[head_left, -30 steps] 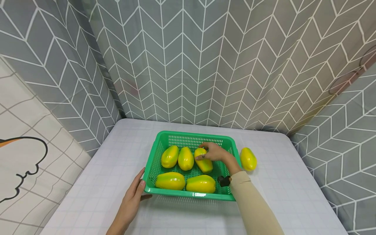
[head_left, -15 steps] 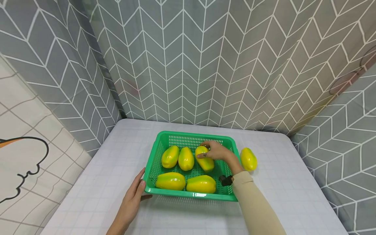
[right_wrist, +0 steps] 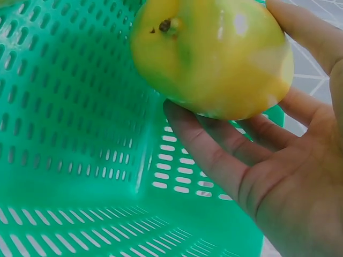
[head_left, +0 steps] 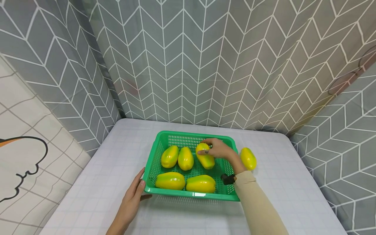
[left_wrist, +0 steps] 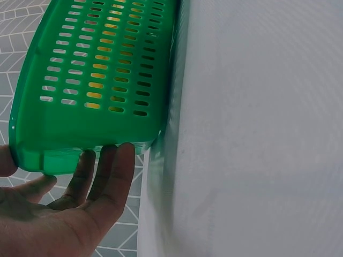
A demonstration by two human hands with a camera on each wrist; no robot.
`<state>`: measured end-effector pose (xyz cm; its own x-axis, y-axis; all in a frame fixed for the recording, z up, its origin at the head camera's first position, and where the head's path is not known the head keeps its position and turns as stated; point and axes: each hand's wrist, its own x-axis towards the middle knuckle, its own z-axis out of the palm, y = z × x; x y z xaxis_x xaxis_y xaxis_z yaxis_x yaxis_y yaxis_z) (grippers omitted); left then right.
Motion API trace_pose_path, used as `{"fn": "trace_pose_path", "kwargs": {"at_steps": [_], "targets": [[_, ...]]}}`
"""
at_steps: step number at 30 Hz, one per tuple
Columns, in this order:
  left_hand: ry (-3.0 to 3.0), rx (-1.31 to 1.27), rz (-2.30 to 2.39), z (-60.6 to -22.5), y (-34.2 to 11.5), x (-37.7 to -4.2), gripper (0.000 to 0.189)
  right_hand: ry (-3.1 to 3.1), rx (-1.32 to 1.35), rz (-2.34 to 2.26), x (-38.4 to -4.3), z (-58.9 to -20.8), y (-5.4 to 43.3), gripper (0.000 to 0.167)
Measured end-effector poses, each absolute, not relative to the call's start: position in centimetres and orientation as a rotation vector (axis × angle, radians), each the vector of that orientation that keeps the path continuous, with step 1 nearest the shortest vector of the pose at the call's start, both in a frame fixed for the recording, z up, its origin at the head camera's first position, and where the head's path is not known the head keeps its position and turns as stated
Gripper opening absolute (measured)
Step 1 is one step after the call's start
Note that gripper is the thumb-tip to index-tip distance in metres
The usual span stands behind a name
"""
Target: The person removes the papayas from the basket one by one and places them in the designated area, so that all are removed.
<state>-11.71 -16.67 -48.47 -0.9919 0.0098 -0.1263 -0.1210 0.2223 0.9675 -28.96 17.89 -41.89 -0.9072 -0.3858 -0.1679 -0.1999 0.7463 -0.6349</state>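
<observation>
A green plastic basket (head_left: 188,193) with slotted walls holds several yellow-green papayas. My right hand (head_left: 218,148) grips one papaya (head_left: 207,160) near the basket's right end; in the right wrist view, thumb and fingers wrap the papaya (right_wrist: 214,59) above the slotted floor and walls. Two papayas, one (head_left: 169,156) at back left and another (head_left: 185,159) beside it, stand to its left. Two more, a left one (head_left: 170,181) and a right one (head_left: 201,184), lie sideways along the front wall. My left hand (head_left: 133,192) holds the basket's front-left corner, fingers against its outer wall in the left wrist view.
Outside the basket, to the right, a further papaya (head_left: 248,159) lies on the white-covered table (head_left: 279,182). Grey patterned curtains (head_left: 182,65) hang behind and at the sides. A dark wrist camera (head_left: 227,179) sits at my right wrist, over the basket.
My right hand has raised the gripped papaya a little, up and slightly to the right in the head view. The left hand, the basket and the other papayas stay where they were.
</observation>
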Motion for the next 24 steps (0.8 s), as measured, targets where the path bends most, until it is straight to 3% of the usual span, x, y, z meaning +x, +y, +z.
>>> {"fn": "trace_pose_path", "kwargs": {"at_steps": [24], "targets": [[2.374, -0.119, 1.882, -48.6, -16.7, -11.7, 0.063, 2.705, -0.434, -0.940, -28.6, -40.2, 19.4, 0.067]]}}
